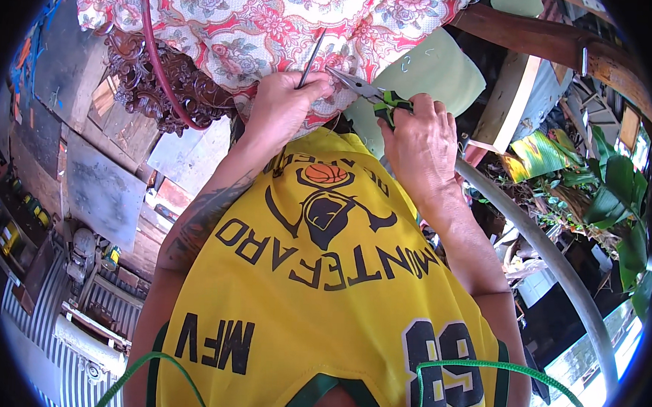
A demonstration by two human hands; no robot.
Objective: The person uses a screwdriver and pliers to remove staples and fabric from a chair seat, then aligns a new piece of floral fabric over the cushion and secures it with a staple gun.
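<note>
My left hand [281, 105] is closed around a thin dark pointed metal rod [312, 59], whose slim end sticks up over floral fabric [249, 55]. In my right hand [422, 141] is a pair of long-nose pliers [361, 87] with green and black handles. The pliers' jaws point left, their tips over the fabric just right of my left thumb. I cannot tell whether they grip anything. The red, white and cream fabric covers a padded piece with a dark carved wooden frame [160, 76]. Pale green material [448, 78] lies beside it, with small bent metal bits on it.
A dark red hose [154, 58] curves over the carved frame at the left. A grey pipe [542, 249] arcs down the right side. Wooden beams [522, 37] and green plants [617, 194] stand beyond. Boards and metal sheets [104, 194] cover the left ground.
</note>
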